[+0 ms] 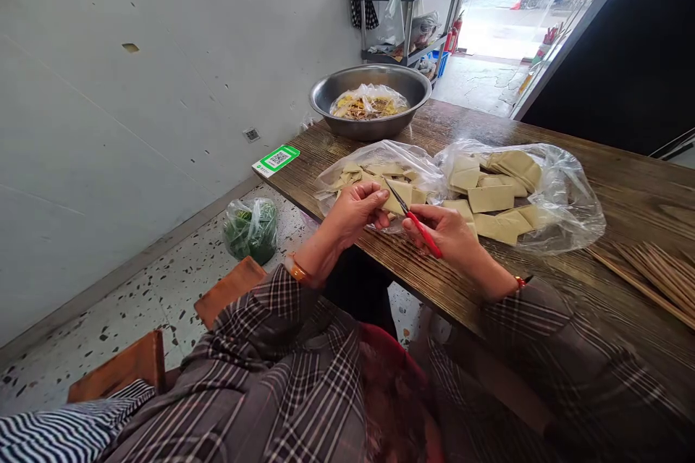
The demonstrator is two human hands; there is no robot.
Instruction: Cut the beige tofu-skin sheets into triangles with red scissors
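Note:
My left hand (363, 208) pinches a flat beige piece that looks like a tofu sheet (399, 198) by its edge. In my right hand (449, 233) are red-handled scissors (422, 230), their dark pointed blades lying across that sheet. Beneath and behind my hands, a clear plastic bag (331, 181) spreads on the table with smaller cut beige pieces (352, 172) on it. Right of it, a second clear bag (580, 210) lies under larger beige sheets (490, 199). My fingers partly cover the held sheet and the scissor handles.
A steel bowl (369, 132) with bagged food stands at the back of the wooden table (548, 282). Thin wooden sticks (659, 275) lie at right, a green QR card (276, 159) at the left corner. A bag of greens (250, 230) sits on the floor by wooden stools (231, 289).

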